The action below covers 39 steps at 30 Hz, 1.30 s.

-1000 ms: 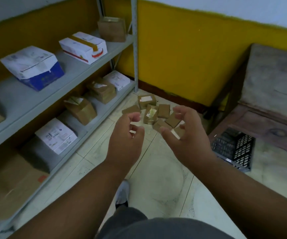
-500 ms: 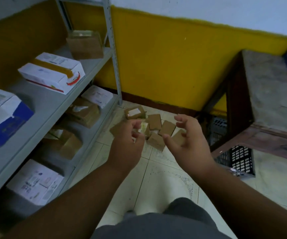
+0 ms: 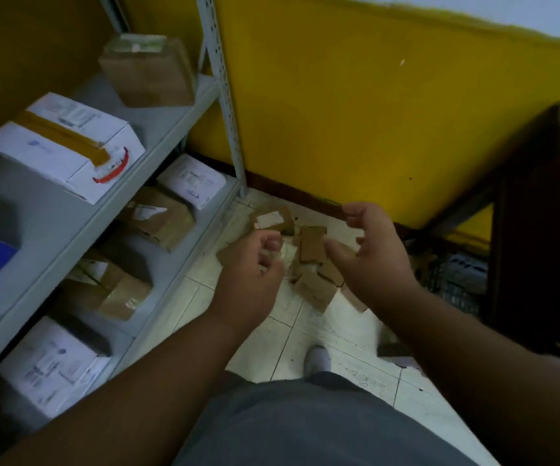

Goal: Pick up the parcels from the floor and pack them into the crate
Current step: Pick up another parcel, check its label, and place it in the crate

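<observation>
White floor tiles (image 3: 272, 344) lie under my 2 hands: left hand (image 3: 250, 264) loosely curled and right hand (image 3: 372, 257) spread, both holding nothing above the parcels (image 3: 312, 250) heaped on the floor. I judge this the first reach; next I must lower and grip 1. Beyond, the black crate (image 3: 456, 280) sits under the table (image 3: 540, 230), contents unclear.

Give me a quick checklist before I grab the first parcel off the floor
1. Both hands free: left hand and right hand hold nothing: ok.
2. Small brown cardboard parcels in front of the hands, on the white tiled floor: ok.
3. Hands touching a parcel: not yet, not ok.
4. Black slatted plastic crate in view, under the dark wooden table: ok.
5. Room left in the crate: cannot tell.
</observation>
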### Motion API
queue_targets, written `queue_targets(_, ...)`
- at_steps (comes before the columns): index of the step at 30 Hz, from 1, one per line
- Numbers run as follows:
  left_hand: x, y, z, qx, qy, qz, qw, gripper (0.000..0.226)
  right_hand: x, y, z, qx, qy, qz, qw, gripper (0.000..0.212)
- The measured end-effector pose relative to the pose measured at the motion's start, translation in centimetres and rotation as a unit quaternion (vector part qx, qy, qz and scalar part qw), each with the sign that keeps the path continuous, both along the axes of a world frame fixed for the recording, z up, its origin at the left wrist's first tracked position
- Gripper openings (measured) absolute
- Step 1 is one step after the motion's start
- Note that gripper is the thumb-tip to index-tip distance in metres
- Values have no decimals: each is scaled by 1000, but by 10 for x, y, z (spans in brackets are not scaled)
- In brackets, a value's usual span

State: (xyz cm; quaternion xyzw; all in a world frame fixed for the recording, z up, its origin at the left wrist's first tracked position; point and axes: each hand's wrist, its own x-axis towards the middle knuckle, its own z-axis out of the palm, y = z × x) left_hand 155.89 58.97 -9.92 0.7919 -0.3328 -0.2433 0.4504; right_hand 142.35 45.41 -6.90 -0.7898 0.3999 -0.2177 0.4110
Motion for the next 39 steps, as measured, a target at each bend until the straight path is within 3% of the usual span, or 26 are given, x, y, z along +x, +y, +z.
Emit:
queue_targets(5, 40, -28, -5, 31, -3, 22, 999, 35, 50, -52, -5, 21, -5, -5, 1000, 50)
queue_targets(12, 135, -54, -31, 62, 34, 23, 997, 35, 130, -55, -33, 34, 47, 15, 998, 48)
queue_targets(19, 242, -77, -100, 115, -14, -14, 993, 40, 220, -62, -82, 65, 95, 10, 993, 51)
queue_targets(23, 283, -82, -172, 166, -18, -25, 986, 51, 270, -62, -158, 148, 103, 8, 984, 50)
queue_targets(28, 316, -101, -287, 241, 1, -19, 970, 62, 324, -78, -294, 221, 143, 1, 965, 54)
queue_targets(33, 331, -123, -422, 252, 20, 14, 967, 61, 367, -102, -442, 222, 202, 43, 953, 54)
queue_targets(39, 362, -153, -578, 322, 10, -21, 946, 65, 384, -112, -608, 255, 251, 24, 933, 44)
